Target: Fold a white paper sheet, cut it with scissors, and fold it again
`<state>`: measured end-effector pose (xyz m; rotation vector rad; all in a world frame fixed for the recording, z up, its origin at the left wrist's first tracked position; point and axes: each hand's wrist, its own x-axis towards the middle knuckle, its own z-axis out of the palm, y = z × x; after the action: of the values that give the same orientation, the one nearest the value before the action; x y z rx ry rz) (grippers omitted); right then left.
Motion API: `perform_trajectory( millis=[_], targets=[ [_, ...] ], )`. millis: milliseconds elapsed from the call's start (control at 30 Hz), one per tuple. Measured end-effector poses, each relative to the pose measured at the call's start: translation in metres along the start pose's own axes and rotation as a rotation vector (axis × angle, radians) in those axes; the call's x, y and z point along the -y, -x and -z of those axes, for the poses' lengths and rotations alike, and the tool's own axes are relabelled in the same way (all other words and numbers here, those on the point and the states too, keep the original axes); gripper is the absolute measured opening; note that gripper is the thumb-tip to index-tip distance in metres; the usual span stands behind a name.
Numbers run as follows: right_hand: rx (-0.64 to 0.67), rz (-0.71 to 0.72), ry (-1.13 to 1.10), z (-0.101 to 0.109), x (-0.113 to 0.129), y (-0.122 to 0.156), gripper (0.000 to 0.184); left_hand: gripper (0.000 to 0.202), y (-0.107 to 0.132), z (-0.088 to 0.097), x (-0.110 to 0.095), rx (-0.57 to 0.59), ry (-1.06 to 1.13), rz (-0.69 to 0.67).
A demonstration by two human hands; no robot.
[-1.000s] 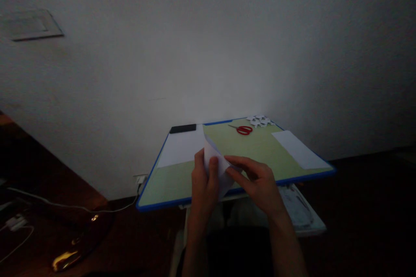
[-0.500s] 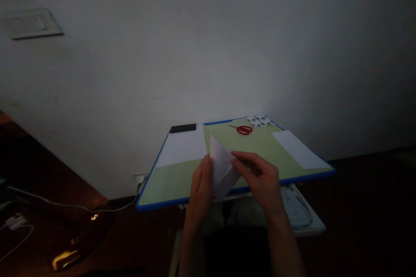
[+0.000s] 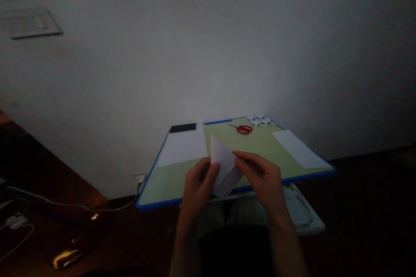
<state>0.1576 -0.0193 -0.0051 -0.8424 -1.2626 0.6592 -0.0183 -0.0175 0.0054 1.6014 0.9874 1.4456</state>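
Observation:
A folded white paper [image 3: 222,166] stands up between both my hands above the near edge of a small green table [image 3: 169,181] with a blue rim. My left hand [image 3: 196,188] pinches the paper's left side, thumb against the sheet. My right hand [image 3: 261,177] grips its right side with fingers curled over the fold. Red-handled scissors [image 3: 243,129] lie at the far side of the table, well beyond my hands.
A white sheet [image 3: 183,146] lies at the table's far left with a black object [image 3: 182,128] behind it. Another white sheet [image 3: 300,149] lies at the right. White paper cut-outs [image 3: 259,120] sit at the far edge. Cables [image 3: 65,205] run over the dark floor at left.
The paper has turned and settled between my hands. My left hand has dropped lower and shifted its grip to the paper's left edge; my right hand has stayed on the right side.

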Motion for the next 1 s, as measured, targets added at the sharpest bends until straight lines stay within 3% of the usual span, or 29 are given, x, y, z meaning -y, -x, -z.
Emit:
perform_trajectory(
  millis=[267,433,1000],
  targets=[
    [0.184,0.161,0.061,-0.003,0.011,0.003,0.018,0.040,0.002,-0.008,-0.001,-0.125,0.027,-0.040],
    [0.160,0.156,0.056,-0.005,0.013,0.004,0.020,0.038,0.002,-0.014,-0.002,-0.214,-0.018,-0.052],
    [0.174,0.176,0.044,-0.001,0.010,0.001,0.019,0.033,0.000,-0.020,-0.006,-0.255,-0.042,-0.053]
  ],
)
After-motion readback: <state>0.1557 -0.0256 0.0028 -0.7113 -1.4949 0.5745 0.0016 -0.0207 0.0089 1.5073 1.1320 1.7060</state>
